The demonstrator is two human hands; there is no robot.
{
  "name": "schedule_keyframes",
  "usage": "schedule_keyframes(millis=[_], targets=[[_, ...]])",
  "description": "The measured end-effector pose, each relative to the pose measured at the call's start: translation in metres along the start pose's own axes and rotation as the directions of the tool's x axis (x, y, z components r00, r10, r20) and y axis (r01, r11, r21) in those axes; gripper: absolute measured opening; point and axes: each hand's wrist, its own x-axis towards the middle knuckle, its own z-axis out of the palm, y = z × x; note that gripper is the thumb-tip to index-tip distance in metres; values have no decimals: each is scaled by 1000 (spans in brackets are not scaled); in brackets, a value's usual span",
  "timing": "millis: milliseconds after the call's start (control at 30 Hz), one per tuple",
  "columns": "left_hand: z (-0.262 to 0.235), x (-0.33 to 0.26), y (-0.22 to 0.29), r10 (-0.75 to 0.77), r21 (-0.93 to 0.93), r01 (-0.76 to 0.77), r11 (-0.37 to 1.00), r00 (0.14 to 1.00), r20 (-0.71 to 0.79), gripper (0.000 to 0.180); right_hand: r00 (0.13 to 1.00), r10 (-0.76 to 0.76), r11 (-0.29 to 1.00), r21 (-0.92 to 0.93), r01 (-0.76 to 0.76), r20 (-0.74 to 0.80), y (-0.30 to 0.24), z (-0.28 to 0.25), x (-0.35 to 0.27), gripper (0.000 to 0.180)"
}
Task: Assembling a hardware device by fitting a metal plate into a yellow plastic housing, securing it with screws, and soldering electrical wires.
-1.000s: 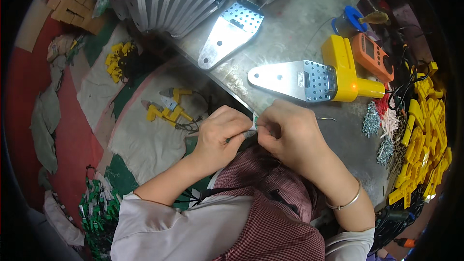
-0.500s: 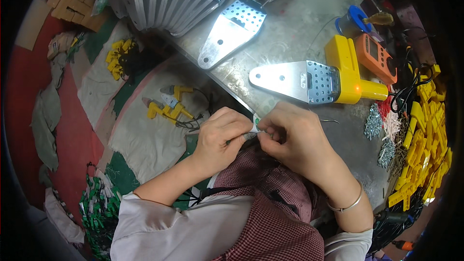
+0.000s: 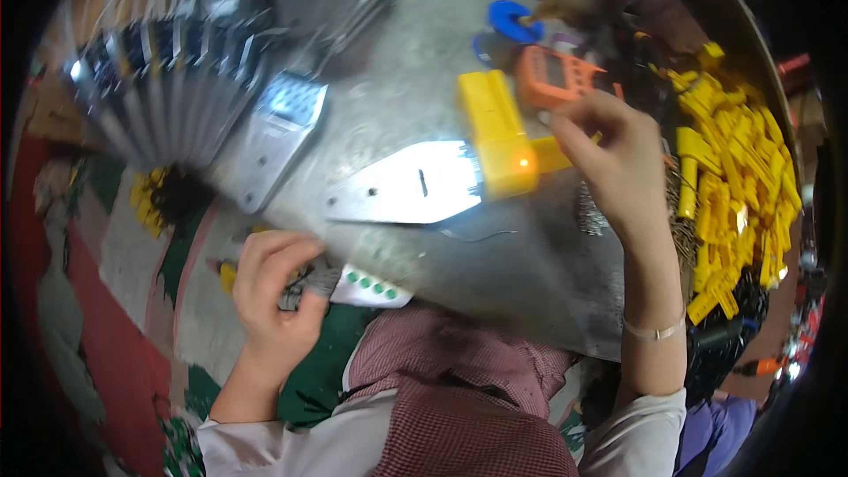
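Presently left hand (image 3: 276,287) curled around a small white strip with green dots (image 3: 371,286) at the metal table (image 3: 415,62) edge, right hand (image 3: 618,168) fingers loosely spread, touching the yellow tool (image 3: 495,132), yellow parts (image 3: 738,185) heaped beside.

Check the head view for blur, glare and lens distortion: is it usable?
Head view: motion blur smears the fanned grey metal strips and the right hand; glare whitens the flat perforated metal plate; fisheye bending curves the metal table edge, with a black rim. Left hand reads reasonably sharp.
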Motion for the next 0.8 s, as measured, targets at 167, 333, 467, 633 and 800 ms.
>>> schedule_keyframes(millis=[167,333,467,633,800], targets=[[47,49,21,196,187,-254,949,939,282,71,994,7,984,-177,13,110,33,21,26,16],[58,53,20,154,265,-249,932,931,332,71,981,-82,993,-71,95,174,37,14,29,15],[50,59,27,74,209,-156,965,933,352,67,943,-299,942,-111,317,149,32,-36,45,18],[53,86,57,244,211,-344,915,888,389,65,836,-391,400,-746,532,385,53,-65,89,15],[137,107,86,526,190,-588,786,798,293,57,907,-374,780,-464,420,191,10,-108,72,20]])
